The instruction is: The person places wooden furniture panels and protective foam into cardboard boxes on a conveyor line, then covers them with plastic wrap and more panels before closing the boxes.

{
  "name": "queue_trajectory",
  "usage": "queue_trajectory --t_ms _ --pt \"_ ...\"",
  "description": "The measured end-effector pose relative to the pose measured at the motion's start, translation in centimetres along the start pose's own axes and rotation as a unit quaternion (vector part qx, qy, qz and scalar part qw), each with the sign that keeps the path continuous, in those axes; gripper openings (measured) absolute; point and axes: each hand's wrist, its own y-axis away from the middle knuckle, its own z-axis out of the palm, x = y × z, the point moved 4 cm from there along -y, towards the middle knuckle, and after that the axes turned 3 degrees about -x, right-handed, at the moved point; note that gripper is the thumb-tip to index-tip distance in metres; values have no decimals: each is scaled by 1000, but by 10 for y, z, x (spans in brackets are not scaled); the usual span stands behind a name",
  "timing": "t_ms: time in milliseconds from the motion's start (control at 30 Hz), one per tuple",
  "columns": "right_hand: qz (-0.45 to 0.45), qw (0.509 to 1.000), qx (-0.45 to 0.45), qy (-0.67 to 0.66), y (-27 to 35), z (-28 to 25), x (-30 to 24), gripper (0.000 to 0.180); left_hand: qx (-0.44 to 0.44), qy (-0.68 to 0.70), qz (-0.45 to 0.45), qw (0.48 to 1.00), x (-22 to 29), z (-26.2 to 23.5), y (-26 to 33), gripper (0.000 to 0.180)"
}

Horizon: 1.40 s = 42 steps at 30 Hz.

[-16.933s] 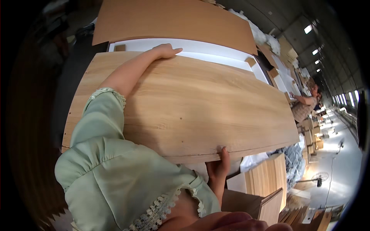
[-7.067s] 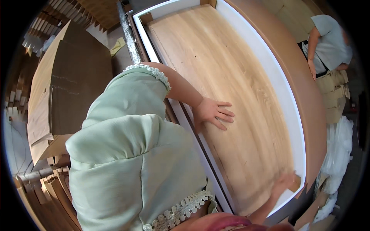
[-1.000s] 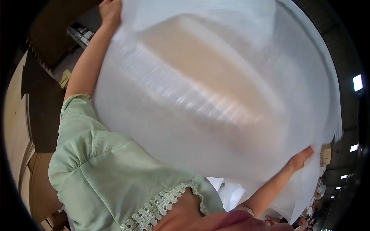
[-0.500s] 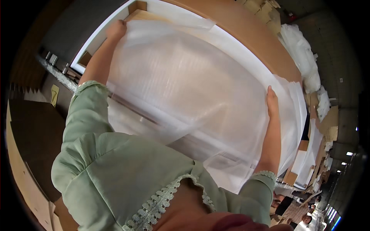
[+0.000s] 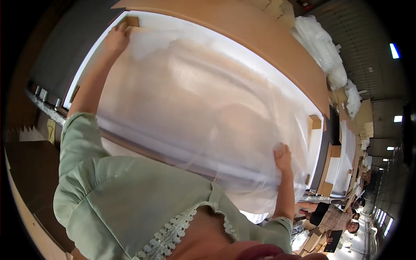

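A translucent white sheet of packing foam or film (image 5: 208, 95) lies loosely over a wide, pale brown panel, its surface wrinkled and partly blurred. My left hand (image 5: 118, 38) has its fingers bent over the sheet's far left corner, close to a brown cardboard corner block (image 5: 130, 21). On the right side my right hand (image 5: 283, 157) grips the sheet with curled fingers, and creases run away from it. Around the panel stands the white inner wall (image 5: 195, 31) of a large shallow carton. The sheet hides most of what lies below it.
A brown carton flap (image 5: 242, 37) folds outward along the far side. Another cardboard block (image 5: 315, 123) sits in the right end. White plastic bundles (image 5: 320, 45) are beyond it. A person (image 5: 336, 219) is at the lower right. Brown boards (image 5: 34, 173) stand at left.
My right hand has come nearer and to the left, drawing the sheet off the carton's right end, where a cardboard block now shows. The left hand stays at the far left corner.
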Motion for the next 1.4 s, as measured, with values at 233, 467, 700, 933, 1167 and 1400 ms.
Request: queue_trajectory --t_ms 233,467,700,933,1167,1400 --pt "26 999 -19 -1 -9 3 -9 54 -350 25 410 842 183 -67 197 66" --pt "-28 973 213 -82 63 -72 1 36 -433 16 402 807 160 -49 227 72" --pt "242 841 468 -124 258 -1 124 59 -204 252 52 944 55 -164 179 44" --pt "139 709 259 -640 206 83 89 56 -72 370 -315 871 -120 -170 300 66" --pt "268 783 377 -416 200 8 138 56 -42 449 -348 822 -67 -165 311 47" --pt "340 916 205 47 171 -55 221 51 -118 201 -239 943 -126 -182 257 47"
